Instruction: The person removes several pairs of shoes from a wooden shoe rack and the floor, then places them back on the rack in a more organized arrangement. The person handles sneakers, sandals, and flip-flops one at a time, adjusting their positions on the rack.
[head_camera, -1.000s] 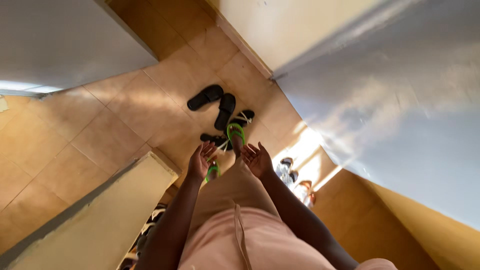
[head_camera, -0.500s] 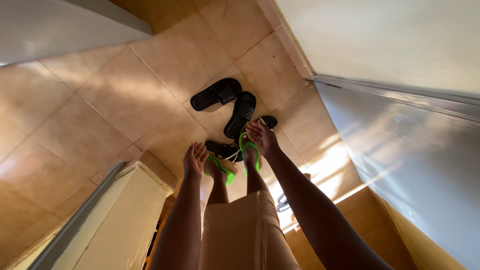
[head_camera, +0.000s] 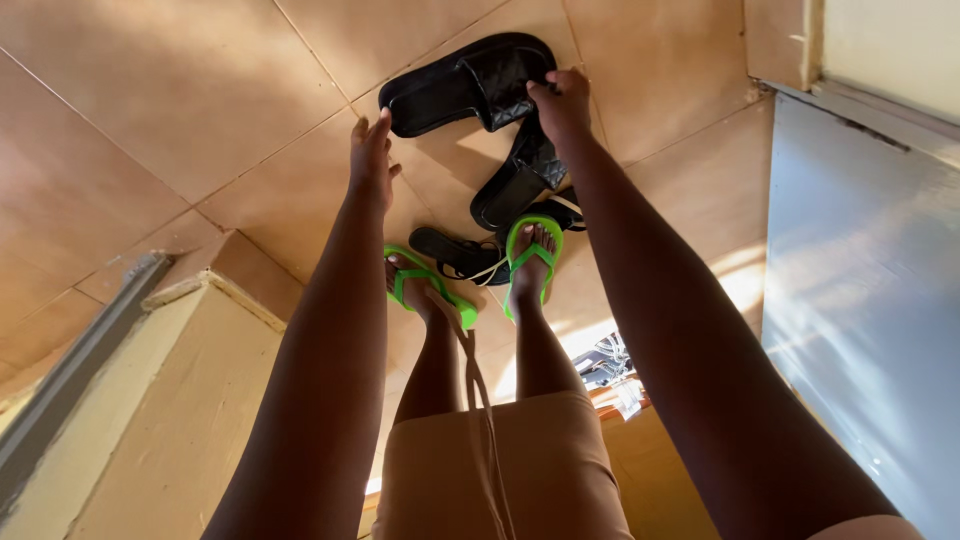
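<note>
Right hand reaches down to the floor and closes its fingers on the strap edge of a black slide sandal, the one lying crosswise farthest from the person's feet. The grip is on the sandal's right end, where the quilted band rises from the sole; the sole itself looks to lie flat on the tiles. Left hand hangs just beside the same sandal's left end, fingers loosely apart and pointing at the floor, holding nothing and not clearly touching the sandal.

A second black slide sandal lies just below the first, angled away from it, its top end close under the right wrist. Nearer the feet sits a black flip-flop with pale straps, partly hidden between the ankles. The person stands on the tan floor tiles in green flip-flops, one on each foot, and wears a tan skirt with a drawstring hanging down its front.

A cream-painted low wall with a grey edge runs along the left, and a grey metal door stands at the right. Some small items lie in the sunlit patch behind the legs, too blurred to make out.
</note>
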